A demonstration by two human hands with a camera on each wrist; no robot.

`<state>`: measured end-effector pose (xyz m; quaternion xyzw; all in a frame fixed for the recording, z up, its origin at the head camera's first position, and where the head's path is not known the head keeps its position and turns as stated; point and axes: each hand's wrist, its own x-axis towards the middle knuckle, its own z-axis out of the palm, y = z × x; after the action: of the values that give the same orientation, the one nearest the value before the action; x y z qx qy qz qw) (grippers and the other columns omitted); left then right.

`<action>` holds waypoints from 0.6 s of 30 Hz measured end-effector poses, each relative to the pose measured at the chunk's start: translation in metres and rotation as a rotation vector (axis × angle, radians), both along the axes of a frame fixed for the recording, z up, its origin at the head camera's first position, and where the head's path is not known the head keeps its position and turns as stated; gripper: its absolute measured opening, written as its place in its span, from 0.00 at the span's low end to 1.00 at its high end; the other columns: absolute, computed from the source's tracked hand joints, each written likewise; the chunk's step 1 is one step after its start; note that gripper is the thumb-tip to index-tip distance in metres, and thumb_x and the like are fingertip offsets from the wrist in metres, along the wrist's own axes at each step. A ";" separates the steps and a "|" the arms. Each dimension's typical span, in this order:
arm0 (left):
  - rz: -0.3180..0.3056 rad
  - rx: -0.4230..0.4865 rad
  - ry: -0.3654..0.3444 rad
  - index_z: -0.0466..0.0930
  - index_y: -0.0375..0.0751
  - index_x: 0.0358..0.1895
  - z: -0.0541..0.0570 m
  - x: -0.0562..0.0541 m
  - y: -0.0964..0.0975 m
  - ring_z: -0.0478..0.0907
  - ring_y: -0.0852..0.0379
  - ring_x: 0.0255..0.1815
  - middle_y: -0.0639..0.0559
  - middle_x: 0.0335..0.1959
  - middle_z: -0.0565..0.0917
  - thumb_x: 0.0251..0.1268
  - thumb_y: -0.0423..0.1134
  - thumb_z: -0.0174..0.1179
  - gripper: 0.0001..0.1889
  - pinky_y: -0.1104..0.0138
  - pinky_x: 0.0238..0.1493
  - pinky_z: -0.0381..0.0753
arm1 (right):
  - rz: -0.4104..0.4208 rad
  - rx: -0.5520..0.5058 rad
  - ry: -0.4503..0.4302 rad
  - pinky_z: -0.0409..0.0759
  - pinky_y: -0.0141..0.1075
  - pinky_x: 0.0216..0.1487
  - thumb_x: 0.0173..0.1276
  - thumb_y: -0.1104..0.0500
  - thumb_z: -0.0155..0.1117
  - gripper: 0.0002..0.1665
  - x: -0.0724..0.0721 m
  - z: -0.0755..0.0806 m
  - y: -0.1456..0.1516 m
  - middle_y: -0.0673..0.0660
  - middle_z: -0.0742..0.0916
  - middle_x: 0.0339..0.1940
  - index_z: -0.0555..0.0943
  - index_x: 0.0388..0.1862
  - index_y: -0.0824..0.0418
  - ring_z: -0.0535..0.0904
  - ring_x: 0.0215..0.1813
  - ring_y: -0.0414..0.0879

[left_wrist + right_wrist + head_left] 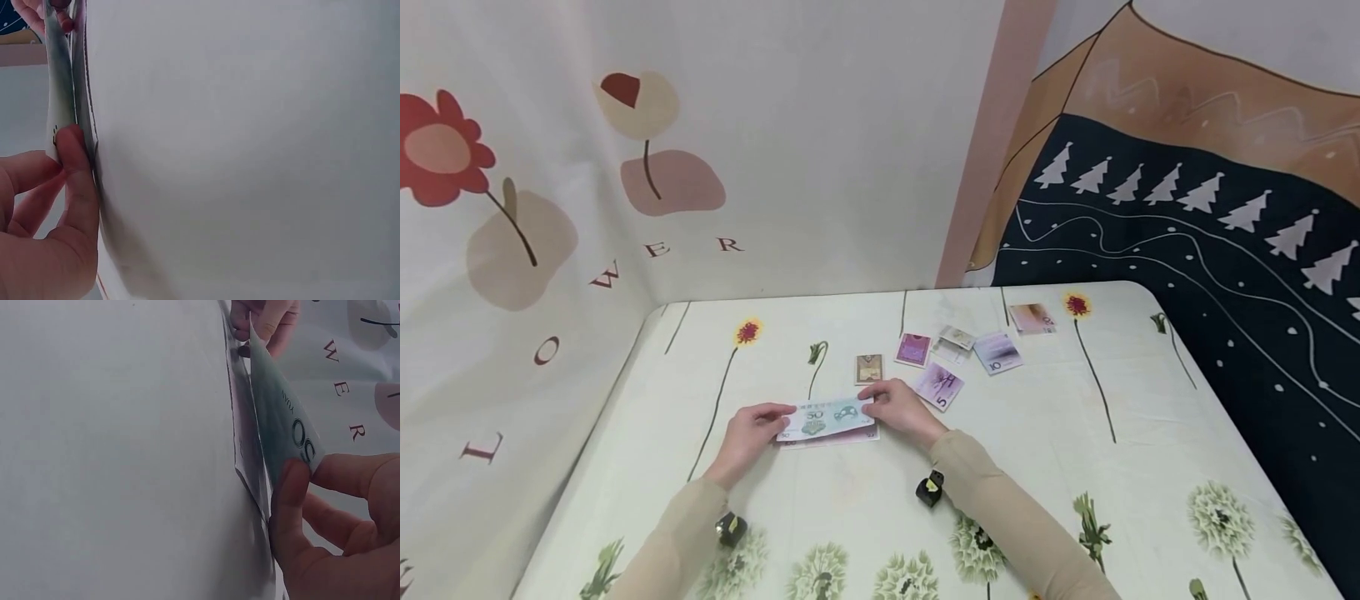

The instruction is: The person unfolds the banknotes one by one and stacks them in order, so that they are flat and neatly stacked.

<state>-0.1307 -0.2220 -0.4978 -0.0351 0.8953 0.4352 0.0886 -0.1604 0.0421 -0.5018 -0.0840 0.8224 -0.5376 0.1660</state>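
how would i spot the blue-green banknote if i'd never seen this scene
On the white flower-patterned table, find the two beige sleeves. Pinched between the person's left grip and right grip is the banknote. Its blue-green colour and printed 50 set it apart from the pinkish-purple note beneath.

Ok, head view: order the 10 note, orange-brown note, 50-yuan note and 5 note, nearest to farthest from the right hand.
From the right hand:
1. 50-yuan note, pinched by it
2. 5 note, just to its right
3. 10 note, farther right and back
4. orange-brown note, farthest right and back
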 end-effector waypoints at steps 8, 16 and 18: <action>-0.021 -0.041 -0.014 0.85 0.33 0.46 0.003 -0.003 0.005 0.79 0.54 0.38 0.39 0.46 0.83 0.63 0.30 0.60 0.10 0.68 0.35 0.75 | 0.023 0.100 0.096 0.66 0.49 0.62 0.56 0.68 0.68 0.14 -0.001 0.003 -0.001 0.65 0.79 0.53 0.86 0.43 0.66 0.72 0.55 0.56; -0.030 -0.018 -0.044 0.84 0.31 0.47 0.003 -0.005 0.004 0.75 0.57 0.26 0.44 0.35 0.83 0.61 0.25 0.60 0.11 0.70 0.23 0.74 | 0.039 0.135 0.056 0.66 0.49 0.63 0.54 0.67 0.70 0.17 -0.001 0.004 -0.001 0.62 0.76 0.50 0.85 0.45 0.64 0.71 0.57 0.56; -0.033 -0.011 -0.055 0.84 0.30 0.47 0.003 -0.005 0.003 0.73 0.57 0.23 0.45 0.32 0.81 0.60 0.24 0.59 0.12 0.70 0.20 0.72 | 0.042 0.146 0.045 0.66 0.49 0.63 0.53 0.66 0.71 0.18 -0.001 0.005 0.000 0.61 0.76 0.50 0.85 0.45 0.63 0.70 0.56 0.56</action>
<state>-0.1355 -0.2186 -0.4947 -0.0329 0.8953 0.4278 0.1202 -0.1614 0.0418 -0.4971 -0.1009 0.8609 -0.4708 0.1642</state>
